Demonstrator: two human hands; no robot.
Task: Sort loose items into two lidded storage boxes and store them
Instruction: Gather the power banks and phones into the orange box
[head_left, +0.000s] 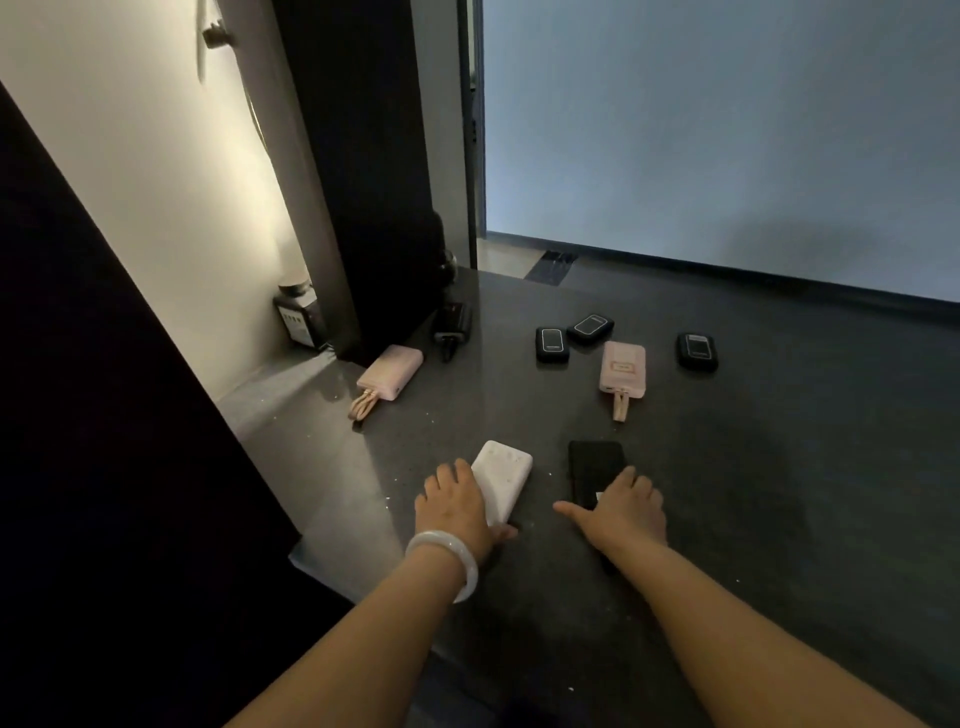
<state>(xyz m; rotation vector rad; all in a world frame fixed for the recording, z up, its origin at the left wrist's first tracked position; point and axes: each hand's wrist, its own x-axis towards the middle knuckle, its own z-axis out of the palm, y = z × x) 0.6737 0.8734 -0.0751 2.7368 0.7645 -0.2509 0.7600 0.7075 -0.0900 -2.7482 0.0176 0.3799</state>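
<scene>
Left hand (457, 501) grips rounded white power bank (506, 478); right hand (626, 506) rests spread on flat black device (595, 465).

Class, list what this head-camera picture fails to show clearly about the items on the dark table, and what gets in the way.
Head view only.
1. storage boxes: outside the frame.
2. black slab: near end under the right hand.
3. white power bank: near corner under the left hand.
4. small black devices: markings too small.
5. dark item by the wall: too dim to identify.
</scene>
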